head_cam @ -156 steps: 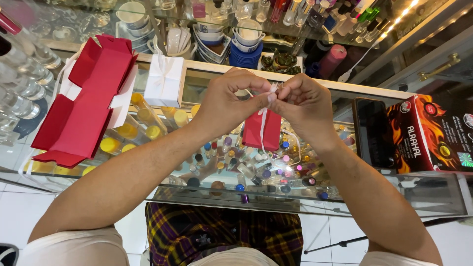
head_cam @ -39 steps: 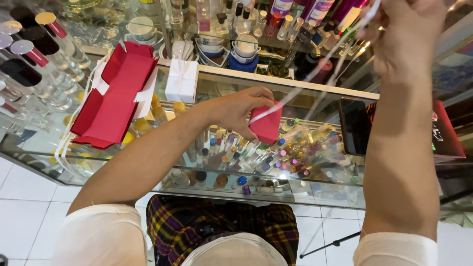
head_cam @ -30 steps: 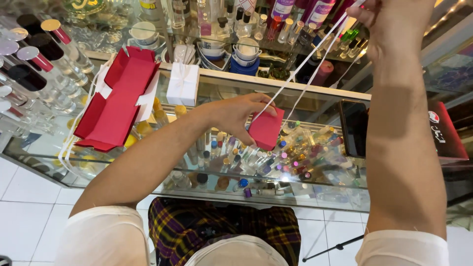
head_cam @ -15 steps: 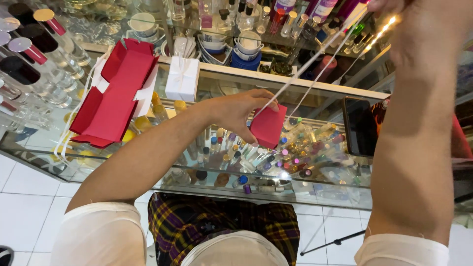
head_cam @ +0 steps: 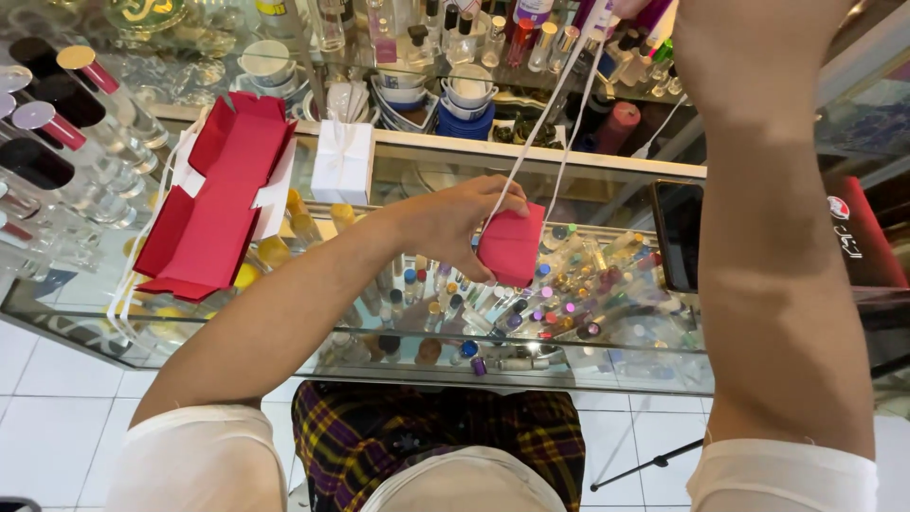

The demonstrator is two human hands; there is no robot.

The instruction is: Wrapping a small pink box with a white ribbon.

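Glass bench [head_cam: 607, 370]: display case, small bottles under the top. Flat red box blank [head_cam: 216, 204]: unfolded, lying at bench left. White gift box [head_cam: 342, 161]: upright at the bench's far edge, well apart from the hands. Left hand [head_cam: 453, 228]: fingers closed around small red box [head_cam: 512, 248], held just above the glass. White ribbon [head_cam: 550, 123]: 2 strands rising taut from the small box. Right hand [head_cam: 749, 38]: raised at frame top; fingers out of view, grip cannot be told.

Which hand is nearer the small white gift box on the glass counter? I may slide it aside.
Left. The left hand holds the small red box just right of the white gift box; the right hand is raised out of frame.
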